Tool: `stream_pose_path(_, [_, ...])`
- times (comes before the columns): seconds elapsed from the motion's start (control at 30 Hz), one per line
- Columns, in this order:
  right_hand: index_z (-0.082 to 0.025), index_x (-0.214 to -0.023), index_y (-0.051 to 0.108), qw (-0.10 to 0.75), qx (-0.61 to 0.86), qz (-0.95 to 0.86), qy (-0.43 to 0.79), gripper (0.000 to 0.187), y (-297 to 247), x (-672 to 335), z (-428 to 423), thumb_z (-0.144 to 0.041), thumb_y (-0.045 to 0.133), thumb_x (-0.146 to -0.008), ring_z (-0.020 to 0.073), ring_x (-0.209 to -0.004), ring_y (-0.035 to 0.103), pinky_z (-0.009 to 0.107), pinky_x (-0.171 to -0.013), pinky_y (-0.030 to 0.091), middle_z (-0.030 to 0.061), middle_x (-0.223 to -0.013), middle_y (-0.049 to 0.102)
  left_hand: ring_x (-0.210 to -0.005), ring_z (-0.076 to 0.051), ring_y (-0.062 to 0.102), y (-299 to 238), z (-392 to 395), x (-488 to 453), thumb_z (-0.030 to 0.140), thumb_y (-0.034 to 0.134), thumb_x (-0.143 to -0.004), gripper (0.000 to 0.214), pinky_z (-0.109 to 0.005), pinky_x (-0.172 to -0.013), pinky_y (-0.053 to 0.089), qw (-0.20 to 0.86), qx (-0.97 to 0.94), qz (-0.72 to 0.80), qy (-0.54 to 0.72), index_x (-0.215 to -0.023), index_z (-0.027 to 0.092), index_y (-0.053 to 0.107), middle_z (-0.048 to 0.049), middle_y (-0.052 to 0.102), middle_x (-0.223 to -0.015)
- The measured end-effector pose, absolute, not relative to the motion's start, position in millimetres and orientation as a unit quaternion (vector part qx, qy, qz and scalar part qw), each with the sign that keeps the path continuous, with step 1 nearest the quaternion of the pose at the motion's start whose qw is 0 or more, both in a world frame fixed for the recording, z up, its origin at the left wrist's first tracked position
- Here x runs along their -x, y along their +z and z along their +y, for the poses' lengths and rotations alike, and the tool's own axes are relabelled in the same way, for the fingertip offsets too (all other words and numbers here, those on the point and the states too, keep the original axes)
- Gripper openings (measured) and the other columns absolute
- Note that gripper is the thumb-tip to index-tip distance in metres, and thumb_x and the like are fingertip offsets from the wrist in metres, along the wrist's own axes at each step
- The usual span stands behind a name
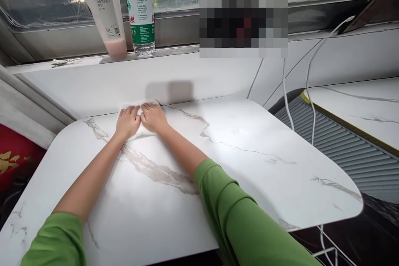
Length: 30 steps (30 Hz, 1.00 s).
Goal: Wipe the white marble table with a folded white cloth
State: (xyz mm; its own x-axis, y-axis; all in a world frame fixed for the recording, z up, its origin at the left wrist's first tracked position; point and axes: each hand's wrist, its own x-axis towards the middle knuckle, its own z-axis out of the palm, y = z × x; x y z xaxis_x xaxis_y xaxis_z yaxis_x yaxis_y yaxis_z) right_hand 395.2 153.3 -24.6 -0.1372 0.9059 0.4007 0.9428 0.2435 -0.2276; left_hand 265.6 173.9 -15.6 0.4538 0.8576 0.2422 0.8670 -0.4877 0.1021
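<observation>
My left hand (128, 122) and my right hand (153, 117) are side by side at the far edge of a white marble-patterned table (149, 216). Under them lies a thin white cloth (141, 131), partly hidden; whether it is fabric or paper is unclear. Both sets of fingers are bent over the cloth and press it down close to the wall. The hands nearly touch at the thumbs. Green sleeves are pushed up to about the elbows.
A plastic cup (104, 16) with some pink drink and a green-labelled water bottle (141, 20) stand on the window sill (174, 50). White cables (308, 70) hang at the right, by a grey ribbed surface (339, 141). One sill area is pixelated.
</observation>
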Motion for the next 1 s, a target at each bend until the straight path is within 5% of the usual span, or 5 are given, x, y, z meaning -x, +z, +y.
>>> stream_pose_path(0.3, [0.001,-0.137,0.046,0.229,0.618,-0.751,-0.043,0.049,-31.0,-385.7,107.2,-0.02,0.036,-0.094,0.0271,-0.136,0.04,0.041,-0.113,0.027,0.0208,-0.144,0.046,-0.143,-0.023,0.028,-6.7,127.1,-256.5,0.02,0.024,-0.094,0.053,-0.046,-0.116,0.022,0.007,0.86,-0.503,-0.084,-0.146,0.013,0.035,-0.0119,0.034,-0.153])
stream_pose_path(0.77, [0.002,-0.142,0.041,0.24,0.569,-0.786,0.011,0.056,-22.1,-331.7,-104.8,-0.029,0.037,-0.095,0.0323,-0.142,0.029,0.049,-0.115,0.027,0.0242,-0.149,0.036,-0.143,-0.024,0.029,-20.8,-73.8,-178.5,0.027,0.022,-0.097,0.053,-0.05,-0.116,0.023,0.028,0.882,-0.454,-0.124,-0.146,0.017,0.037,-0.0109,0.036,-0.153])
stream_pose_path(1.0, [0.005,-0.141,0.04,0.258,0.512,-0.82,0.006,0.059,-22.8,-299.6,-98.9,-0.031,0.039,-0.094,0.0371,-0.14,0.03,0.052,-0.114,0.027,0.0295,-0.147,0.037,-0.142,-0.023,0.031,-27.2,-75.8,-134.0,0.031,0.023,-0.097,0.052,-0.051,-0.115,0.027,0.023,0.871,-0.471,-0.137,-0.149,0.022,0.032,-0.0078,0.036,-0.153])
